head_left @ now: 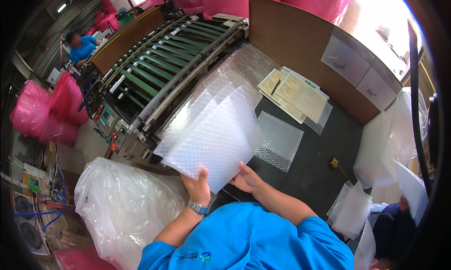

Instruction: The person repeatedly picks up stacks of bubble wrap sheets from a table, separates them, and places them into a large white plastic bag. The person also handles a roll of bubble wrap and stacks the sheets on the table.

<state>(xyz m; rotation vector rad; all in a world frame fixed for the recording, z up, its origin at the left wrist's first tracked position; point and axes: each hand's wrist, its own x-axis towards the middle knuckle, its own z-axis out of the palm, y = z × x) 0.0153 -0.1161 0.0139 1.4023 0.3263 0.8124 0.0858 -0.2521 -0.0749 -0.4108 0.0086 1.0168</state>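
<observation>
A stack of clear bubble wrap sheets [206,143] is tilted up in front of me, over the near end of the machine and table. My left hand [198,189] grips its lower edge, thumb on the front face and fingers hidden behind. At the lower right edge, my right hand [247,180] has its thumb raised against the stack and its fingers bent around the edge, partly hidden. Just right of the stack, a smaller bubble wrap piece [280,140] lies flat on the dark tabletop [312,152].
A machine with green belts [157,58] stands left, its control panel [110,122] facing me. Papers with a pen [296,93] and a tape measure [334,163] lie on the table before a brown board [300,44]. A large plastic bag [127,204] is lower left; another person [394,227] holds sheets lower right.
</observation>
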